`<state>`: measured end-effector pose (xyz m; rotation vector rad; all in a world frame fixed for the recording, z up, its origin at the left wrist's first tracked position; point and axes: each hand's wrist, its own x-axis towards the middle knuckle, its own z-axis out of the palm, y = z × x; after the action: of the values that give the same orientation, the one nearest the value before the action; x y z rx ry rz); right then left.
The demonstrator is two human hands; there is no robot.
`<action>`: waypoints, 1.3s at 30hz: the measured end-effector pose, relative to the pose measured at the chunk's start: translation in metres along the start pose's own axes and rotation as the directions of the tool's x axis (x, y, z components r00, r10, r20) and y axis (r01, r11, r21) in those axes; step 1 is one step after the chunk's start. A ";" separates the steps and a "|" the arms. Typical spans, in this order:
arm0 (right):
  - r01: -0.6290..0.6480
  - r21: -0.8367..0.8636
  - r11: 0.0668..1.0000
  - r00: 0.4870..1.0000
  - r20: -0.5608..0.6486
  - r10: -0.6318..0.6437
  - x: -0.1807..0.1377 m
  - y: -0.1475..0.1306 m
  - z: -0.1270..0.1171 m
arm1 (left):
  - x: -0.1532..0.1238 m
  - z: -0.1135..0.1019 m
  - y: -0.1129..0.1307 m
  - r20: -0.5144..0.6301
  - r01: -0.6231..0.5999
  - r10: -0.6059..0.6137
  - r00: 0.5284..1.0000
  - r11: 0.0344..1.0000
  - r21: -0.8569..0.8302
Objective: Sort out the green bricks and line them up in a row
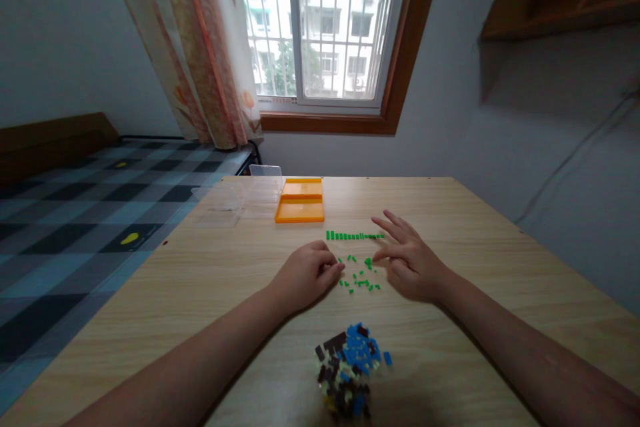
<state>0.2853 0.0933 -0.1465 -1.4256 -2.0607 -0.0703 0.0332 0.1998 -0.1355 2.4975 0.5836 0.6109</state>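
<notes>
Small green building bricks (pixel 361 274) lie loosely scattered on the table between my two hands. Behind them, more green bricks form a neat row (pixel 350 236), with the taller ones at its left end. My left hand (pixel 306 275) rests at the left edge of the scatter, its fingers curled in and the thumb near the forefinger. Whatever those fingers may hold is hidden. On the other side, my right hand (pixel 415 261) has its fingers spread. One of its fingertips is at a small green clump (pixel 369 261); I cannot tell if it touches.
Blue, dark brown and pale bricks are heaped in a pile (pixel 350 370) near me. An orange two-part tray (pixel 300 219) and clear plastic boxes (pixel 220 213) stand at the far left of the wooden table (pixel 480 240). A bed (pixel 115 213) lies to the left.
</notes>
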 end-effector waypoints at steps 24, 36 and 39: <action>0.024 0.029 0.999 0.992 0.127 -0.027 0.002 -0.007 0.006 | 0.001 -0.002 0.003 0.018 -0.046 0.047 0.999 0.998 -0.043; 0.086 0.073 0.994 0.995 0.052 -0.090 0.001 -0.010 0.003 | 0.000 0.001 0.000 0.046 -0.050 0.053 0.998 0.997 -0.053; 0.103 0.093 0.990 0.991 0.078 -0.111 0.002 -0.015 0.001 | -0.001 0.001 -0.001 0.052 -0.088 0.090 0.995 0.995 -0.046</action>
<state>0.2713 0.0892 -0.1420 -1.2832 -2.1793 0.0365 0.0326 0.1990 -0.1373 2.5014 0.4362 0.5809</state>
